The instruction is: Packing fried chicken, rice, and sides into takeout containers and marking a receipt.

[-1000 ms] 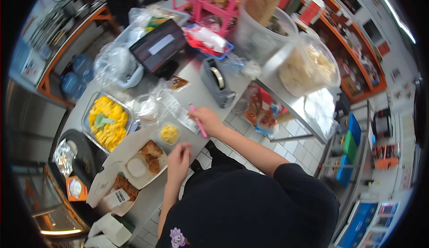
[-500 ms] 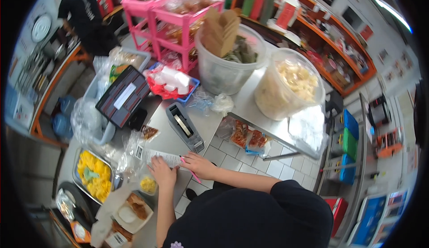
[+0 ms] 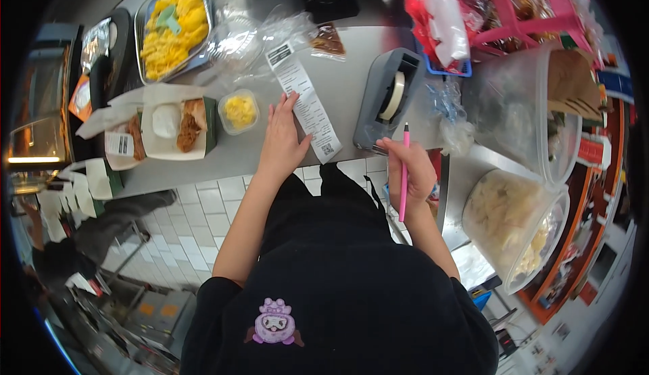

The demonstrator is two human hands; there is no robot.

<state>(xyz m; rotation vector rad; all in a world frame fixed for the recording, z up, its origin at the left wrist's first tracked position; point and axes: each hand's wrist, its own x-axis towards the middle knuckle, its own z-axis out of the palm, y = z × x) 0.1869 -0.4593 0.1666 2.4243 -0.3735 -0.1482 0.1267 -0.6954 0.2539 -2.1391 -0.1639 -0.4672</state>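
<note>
My left hand (image 3: 282, 138) lies on a long printed receipt (image 3: 304, 108) on the steel counter (image 3: 370, 40), fingers apart. My right hand (image 3: 412, 175) grips a pink pen (image 3: 404, 192) at the counter's front edge, its fingertips by the near end of a grey tape dispenser (image 3: 385, 94). Left of the receipt sit a small clear cup of yellow food (image 3: 238, 110) and an open takeaway box (image 3: 172, 148) with fried chicken and a white wrapped mound. Behind them is a metal tray (image 3: 205, 33) of yellow food. A small bag of brown stuff (image 3: 328, 40) lies behind the receipt.
At the back stand a screen's base (image 3: 328, 6), a blue basket (image 3: 446, 67) of bags and a pink rack (image 3: 517, 20). Two large tubs (image 3: 493, 229) stand at right. A person in dark clothes (image 3: 74, 260) is at lower left, near the tiled floor (image 3: 193, 216).
The view has swung round and down to the counter. My right hand has moved off the receipt to the right with the pen; my left hand stays on the receipt.
</note>
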